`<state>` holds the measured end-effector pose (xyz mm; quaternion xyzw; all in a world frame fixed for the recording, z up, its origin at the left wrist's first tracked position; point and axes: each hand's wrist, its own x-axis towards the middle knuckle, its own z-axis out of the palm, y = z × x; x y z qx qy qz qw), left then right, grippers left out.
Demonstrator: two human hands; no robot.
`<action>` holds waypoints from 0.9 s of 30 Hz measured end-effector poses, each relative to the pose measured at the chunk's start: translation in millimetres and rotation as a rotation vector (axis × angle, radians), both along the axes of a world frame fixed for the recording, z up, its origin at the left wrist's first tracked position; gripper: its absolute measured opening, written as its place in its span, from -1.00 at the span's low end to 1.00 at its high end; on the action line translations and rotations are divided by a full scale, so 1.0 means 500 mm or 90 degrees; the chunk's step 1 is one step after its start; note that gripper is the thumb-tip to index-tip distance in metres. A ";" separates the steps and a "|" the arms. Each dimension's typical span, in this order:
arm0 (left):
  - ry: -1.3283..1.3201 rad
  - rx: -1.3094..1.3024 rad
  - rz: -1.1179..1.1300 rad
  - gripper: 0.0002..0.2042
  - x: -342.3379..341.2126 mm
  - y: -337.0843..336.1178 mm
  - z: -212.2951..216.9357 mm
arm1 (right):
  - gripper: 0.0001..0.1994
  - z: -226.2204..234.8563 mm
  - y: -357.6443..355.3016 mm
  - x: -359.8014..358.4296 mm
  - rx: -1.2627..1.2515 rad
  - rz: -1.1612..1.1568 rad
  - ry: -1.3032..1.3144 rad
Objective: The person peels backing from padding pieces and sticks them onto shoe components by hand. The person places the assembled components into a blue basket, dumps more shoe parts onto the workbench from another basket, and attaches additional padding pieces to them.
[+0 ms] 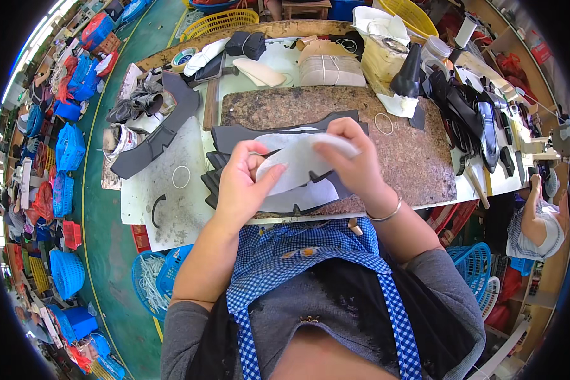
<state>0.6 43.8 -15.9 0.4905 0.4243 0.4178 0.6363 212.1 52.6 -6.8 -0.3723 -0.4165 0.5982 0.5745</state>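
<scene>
Between my two hands is a curved white sheet piece [297, 166], raised over the bench. My left hand [242, 179] pinches its left end, thumb on top. At its right end, my right hand [353, 158] grips it with bent fingers. Just below lie dark grey cut pieces [216, 179] in an overlapping pile, some with white lining; my hands and the sheet hide part of them. The pile rests on a worn brown board [411, 152].
Left on the bench are a long dark grey piece [147, 140], a white tub [117, 140] and a tape roll [183, 58]. A tied stack [332, 71] stands at the back. Black shoes [486, 136] crowd the right. Blue baskets [69, 147] line the green floor. Another person's arm [533, 218] shows at far right.
</scene>
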 end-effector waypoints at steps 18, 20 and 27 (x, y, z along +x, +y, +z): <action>0.603 0.355 0.110 -0.54 0.007 0.015 -0.073 | -0.34 -0.065 -0.031 0.006 0.573 0.211 -0.905; 0.649 0.327 0.112 -0.56 -0.014 0.025 -0.050 | -0.34 -0.065 -0.033 0.001 0.548 0.261 -0.902; 0.843 0.441 0.433 -0.56 -0.355 0.176 -0.068 | -0.69 -0.024 0.103 0.009 0.556 0.047 -0.712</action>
